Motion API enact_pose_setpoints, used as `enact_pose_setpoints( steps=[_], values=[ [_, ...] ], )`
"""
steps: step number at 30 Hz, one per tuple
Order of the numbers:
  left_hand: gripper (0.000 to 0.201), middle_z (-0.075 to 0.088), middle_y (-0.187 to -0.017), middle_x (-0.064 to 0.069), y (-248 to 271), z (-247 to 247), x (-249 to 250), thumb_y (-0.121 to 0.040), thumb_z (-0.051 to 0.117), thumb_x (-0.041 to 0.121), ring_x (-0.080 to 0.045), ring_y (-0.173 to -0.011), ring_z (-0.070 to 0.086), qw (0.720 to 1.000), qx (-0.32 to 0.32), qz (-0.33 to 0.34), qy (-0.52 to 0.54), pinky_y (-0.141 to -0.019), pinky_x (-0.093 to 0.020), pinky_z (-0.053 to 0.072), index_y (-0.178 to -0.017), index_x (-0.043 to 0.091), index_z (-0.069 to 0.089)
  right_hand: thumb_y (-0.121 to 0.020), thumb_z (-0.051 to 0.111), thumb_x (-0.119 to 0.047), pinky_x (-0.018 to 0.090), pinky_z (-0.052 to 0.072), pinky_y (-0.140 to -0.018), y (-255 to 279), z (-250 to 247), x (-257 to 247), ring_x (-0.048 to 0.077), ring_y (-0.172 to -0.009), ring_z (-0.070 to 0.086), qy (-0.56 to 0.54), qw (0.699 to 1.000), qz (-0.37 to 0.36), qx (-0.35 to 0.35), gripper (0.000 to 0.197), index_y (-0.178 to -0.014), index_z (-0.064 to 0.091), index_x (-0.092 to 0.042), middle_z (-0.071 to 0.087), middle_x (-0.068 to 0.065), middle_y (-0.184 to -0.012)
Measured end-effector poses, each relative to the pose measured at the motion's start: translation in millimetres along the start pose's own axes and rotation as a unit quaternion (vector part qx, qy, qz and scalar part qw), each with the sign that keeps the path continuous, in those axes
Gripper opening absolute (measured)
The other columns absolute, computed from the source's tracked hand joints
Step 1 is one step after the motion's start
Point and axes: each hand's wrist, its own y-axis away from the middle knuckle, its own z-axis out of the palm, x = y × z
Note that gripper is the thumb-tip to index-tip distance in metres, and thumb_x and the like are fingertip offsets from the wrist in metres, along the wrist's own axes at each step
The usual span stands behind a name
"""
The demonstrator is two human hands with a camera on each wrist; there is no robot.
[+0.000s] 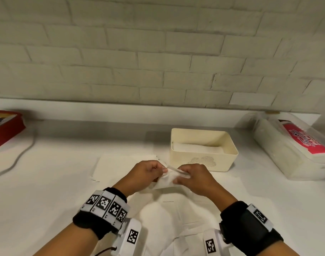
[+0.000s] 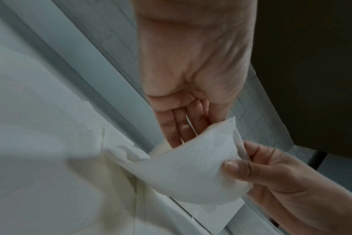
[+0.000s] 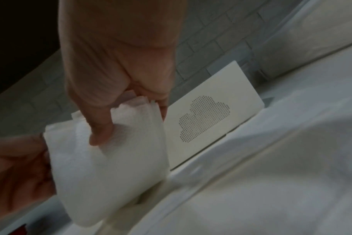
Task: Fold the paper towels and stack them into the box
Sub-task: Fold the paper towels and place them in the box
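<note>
Head view: I am holding a folded paper towel [image 1: 167, 179] in the air above the middle of the worktop [image 1: 56, 191], my left hand [image 1: 145, 174] pinching its left end and my right hand [image 1: 193, 177] pinching its right end. The cream box [image 1: 202, 150] is standing just beyond, toward the back edge, and already holds white folded towels, so part of the stacking looks done. Flat sheets [image 1: 124, 166] are lying to the left of the hands and more loose sheets [image 1: 178, 218] are lying near the front edge, so I judge several folds are left. A packet of towels [image 1: 290, 148] is sitting at the right edge, a red box [image 1: 4, 128] at the left edge.

Left wrist view: my left fingers [image 2: 177, 125] are curling behind the towel while the other hand's thumb is clamping its near corner.

Right wrist view: my right thumb [image 3: 100, 127] is pressing the layered towel against the fingers; the box's dotted cloud side is showing just behind it.
</note>
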Motion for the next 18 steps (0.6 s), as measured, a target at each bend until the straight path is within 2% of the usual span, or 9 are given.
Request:
enact_pose_setpoints(
  steps=[1, 3, 5, 7, 9, 12, 13, 16, 18],
  values=[
    [0.019, 0.057, -0.061, 0.003, -1, -1, 2, -0.089, 0.061, 0.016, -0.013, -0.059, 0.051, 1.000, 0.006, 0.001, 0.028, -0.066, -0.025, 0.045, -0.070, 0.016, 0.063, -0.076, 0.073, -0.024, 0.010, 0.034, -0.062, -1, -2, -2, -0.002, -0.068, 0.048, -0.005, 1.000, -0.010, 0.022, 0.017, -0.084, 0.063, -0.034, 0.055, -0.019, -0.075],
    [0.018, 0.055, -0.059, 0.002, -2, -1, 6, -0.090, 0.059, 0.014, -0.013, -0.055, 0.049, 0.997, 0.009, 0.004, 0.075, -0.059, -0.022, 0.044, -0.072, 0.013, 0.062, -0.072, 0.077, -0.020, 0.000, 0.033, -0.073, -3, 0, 0, -0.003, -0.090, 0.049, -0.011, 0.996, -0.050, 0.073, 0.051, -0.118, 0.058, -0.032, 0.053, -0.020, -0.100],
    [0.018, 0.057, -0.058, 0.003, -2, -1, 10, -0.092, 0.057, 0.011, -0.011, -0.053, 0.052, 0.994, 0.005, 0.003, 0.114, -0.054, -0.020, 0.045, -0.074, 0.012, 0.062, -0.068, 0.079, -0.018, 0.000, 0.031, -0.082, -5, 6, 1, -0.002, -0.101, 0.045, -0.023, 0.985, -0.120, 0.122, 0.067, -0.125, 0.052, -0.037, 0.046, -0.017, -0.111],
    [0.019, 0.061, -0.059, 0.002, -4, 0, 13, -0.092, 0.054, 0.006, -0.008, -0.051, 0.057, 0.990, 0.004, -0.003, 0.138, -0.054, -0.020, 0.048, -0.076, 0.011, 0.062, -0.066, 0.077, -0.020, 0.014, 0.037, -0.089, -8, 14, 4, 0.005, -0.106, 0.048, -0.016, 0.971, -0.180, 0.157, 0.058, -0.113, 0.053, -0.044, 0.044, -0.013, -0.115],
    [0.015, 0.062, -0.063, -0.001, -7, 0, 14, -0.092, 0.054, 0.003, -0.010, -0.054, 0.058, 0.988, 0.003, -0.012, 0.153, -0.059, -0.023, 0.050, -0.080, 0.010, 0.061, -0.065, 0.074, -0.023, 0.027, 0.042, -0.091, -13, 18, 5, 0.012, -0.108, 0.050, -0.002, 0.958, -0.208, 0.195, 0.044, -0.102, 0.056, -0.039, 0.049, -0.005, -0.116],
    [0.009, 0.059, -0.066, -0.002, -12, -2, 16, -0.087, 0.061, 0.002, -0.012, -0.058, 0.053, 0.985, 0.011, -0.023, 0.173, -0.059, -0.021, 0.048, -0.083, 0.010, 0.060, -0.060, 0.078, -0.019, 0.039, 0.047, -0.086, -20, 17, 7, 0.009, -0.106, 0.046, 0.016, 0.950, -0.216, 0.225, 0.026, -0.079, 0.064, -0.030, 0.056, -0.001, -0.112],
    [0.010, 0.060, -0.065, -0.001, -14, -3, 16, -0.086, 0.062, 0.001, -0.011, -0.055, 0.053, 0.983, 0.016, -0.024, 0.179, -0.057, -0.020, 0.048, -0.083, 0.010, 0.060, -0.058, 0.079, -0.019, 0.037, 0.046, -0.086, -21, 17, 9, 0.008, -0.105, 0.045, 0.012, 0.950, -0.217, 0.226, 0.024, -0.075, 0.065, -0.029, 0.055, -0.004, -0.112],
    [0.012, 0.066, -0.060, 0.003, -17, -8, 17, -0.083, 0.064, -0.003, -0.006, -0.051, 0.061, 0.977, 0.039, -0.024, 0.210, -0.055, -0.018, 0.053, -0.083, 0.009, 0.060, -0.058, 0.082, -0.026, 0.022, 0.035, -0.089, -21, 8, 9, 0.001, -0.104, 0.040, -0.014, 0.956, -0.192, 0.221, 0.017, -0.071, 0.070, -0.029, 0.051, -0.012, -0.113],
    [0.013, 0.068, -0.061, 0.002, -18, -11, 18, -0.080, 0.066, -0.004, -0.006, -0.054, 0.064, 0.974, 0.052, -0.017, 0.220, -0.058, -0.018, 0.055, -0.083, 0.008, 0.062, -0.061, 0.085, -0.028, 0.019, 0.031, -0.090, -24, 3, 7, 0.000, -0.107, 0.037, -0.011, 0.960, -0.168, 0.222, 0.014, -0.070, 0.074, -0.027, 0.049, -0.015, -0.114]
  ],
)
